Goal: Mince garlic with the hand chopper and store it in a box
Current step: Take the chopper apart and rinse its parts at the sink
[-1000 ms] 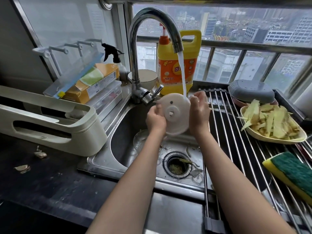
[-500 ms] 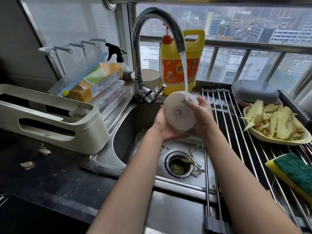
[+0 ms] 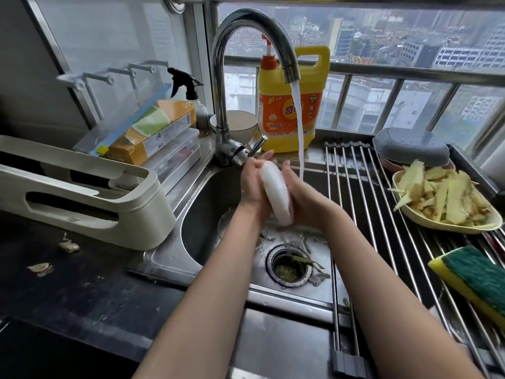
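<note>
The white round chopper lid (image 3: 276,196) is held edge-on over the sink (image 3: 202,214), clasped between both palms. My left hand (image 3: 252,184) holds its left face, with the fingers pointing up toward the tap lever. My right hand (image 3: 299,194) holds its right face, the fingers bent over the top edge. Water (image 3: 299,127) runs from the faucet (image 3: 226,77) and falls just past my right hand. A clear bowl (image 3: 224,227) lies in the sink under my left wrist, mostly hidden.
Scraps sit in the drain strainer (image 3: 289,269). A roll-up rack (image 3: 382,242) covers the sink's right side and carries a dish of peels (image 3: 442,201), a grey lid (image 3: 410,146) and a sponge (image 3: 472,280). Detergent bottle (image 3: 276,110) behind the tap. A cream holder (image 3: 90,192) and garlic skins (image 3: 41,268) lie left.
The lid faced me flat under the stream; it has since turned edge-on and dropped lower and left of the water, with both hands closing onto its faces.
</note>
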Motion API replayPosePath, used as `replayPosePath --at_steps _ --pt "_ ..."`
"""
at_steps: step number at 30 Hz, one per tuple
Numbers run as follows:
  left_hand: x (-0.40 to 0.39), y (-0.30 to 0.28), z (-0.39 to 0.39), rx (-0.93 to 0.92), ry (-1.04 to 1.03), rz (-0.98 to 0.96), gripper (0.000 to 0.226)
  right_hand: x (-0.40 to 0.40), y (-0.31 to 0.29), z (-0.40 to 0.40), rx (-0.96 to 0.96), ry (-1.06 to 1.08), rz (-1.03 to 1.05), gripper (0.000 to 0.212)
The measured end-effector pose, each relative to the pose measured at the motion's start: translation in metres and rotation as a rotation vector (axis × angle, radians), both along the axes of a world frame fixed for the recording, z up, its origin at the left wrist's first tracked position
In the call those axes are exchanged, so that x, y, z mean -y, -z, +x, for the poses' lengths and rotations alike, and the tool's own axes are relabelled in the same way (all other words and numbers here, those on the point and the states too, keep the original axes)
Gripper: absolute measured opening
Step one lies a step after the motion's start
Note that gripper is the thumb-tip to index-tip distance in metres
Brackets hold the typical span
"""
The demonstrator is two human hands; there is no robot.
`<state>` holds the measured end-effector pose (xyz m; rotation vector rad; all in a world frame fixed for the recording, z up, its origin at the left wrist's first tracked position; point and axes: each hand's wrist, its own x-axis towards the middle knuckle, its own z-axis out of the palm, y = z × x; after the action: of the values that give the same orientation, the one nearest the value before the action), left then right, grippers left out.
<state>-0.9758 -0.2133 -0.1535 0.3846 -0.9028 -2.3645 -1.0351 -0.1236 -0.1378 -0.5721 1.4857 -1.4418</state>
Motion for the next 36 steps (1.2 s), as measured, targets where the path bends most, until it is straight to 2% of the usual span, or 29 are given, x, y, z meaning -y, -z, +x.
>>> replayPosePath --at_steps 2,5,9,10,12,13,16,23,25,26,28,30,31,34,36 --pt "-0.004 0.001 -0.002 0.071 0.044 -0.093 0.037 0.004 0.000 -0.001 0.010 0.142 0.041 0.057" --pt "-0.009 0.006 -0.007 0.253 0.022 -0.224 0.054 0.006 0.005 -0.014 -0.188 0.468 0.059 0.052" --pt "-0.005 0.003 -0.001 0.371 -0.090 -0.103 0.059 0.006 0.002 -0.011 -0.324 0.566 0.074 0.081" --pt "0.000 0.007 -0.002 0.432 -0.153 -0.104 0.056 0.007 0.002 -0.011 -0.345 0.581 0.078 0.080" --pt "0.005 0.014 -0.002 0.539 -0.273 -0.074 0.036 0.005 -0.001 -0.013 -0.336 0.655 0.073 0.079" --pt "0.005 0.016 -0.002 0.564 -0.262 -0.027 0.027 0.004 -0.001 -0.015 -0.324 0.698 0.077 0.080" --pt "0.005 0.016 -0.002 0.510 -0.069 0.089 0.030 0.004 0.002 -0.017 -0.310 0.710 0.046 0.065" --pt "-0.002 0.007 -0.002 0.483 -0.048 -0.153 0.074 0.009 0.008 -0.023 -0.307 0.677 -0.035 0.045" --pt "-0.003 0.006 -0.002 0.382 -0.007 -0.116 0.081 0.010 0.008 -0.024 -0.312 0.678 -0.023 0.035" --pt "-0.002 0.005 0.001 0.314 0.012 -0.045 0.082 0.011 0.007 -0.023 -0.274 0.693 -0.028 0.029" --pt "0.002 0.001 0.007 0.223 0.041 0.072 0.082 0.012 0.004 -0.025 -0.055 0.732 -0.102 0.023" --pt "-0.001 -0.001 0.009 0.265 0.055 0.077 0.073 0.011 0.003 -0.026 0.138 0.773 -0.191 0.028" --pt "-0.006 -0.001 0.008 0.329 0.056 -0.001 0.068 0.011 0.002 -0.026 0.164 0.780 -0.207 0.031" --pt "-0.018 0.001 -0.003 0.460 0.015 -0.166 0.054 0.013 0.002 -0.024 -0.041 0.755 -0.125 0.036" --pt "-0.019 -0.001 -0.006 0.449 -0.001 -0.138 0.057 0.013 0.004 -0.024 -0.268 0.771 -0.071 0.034"
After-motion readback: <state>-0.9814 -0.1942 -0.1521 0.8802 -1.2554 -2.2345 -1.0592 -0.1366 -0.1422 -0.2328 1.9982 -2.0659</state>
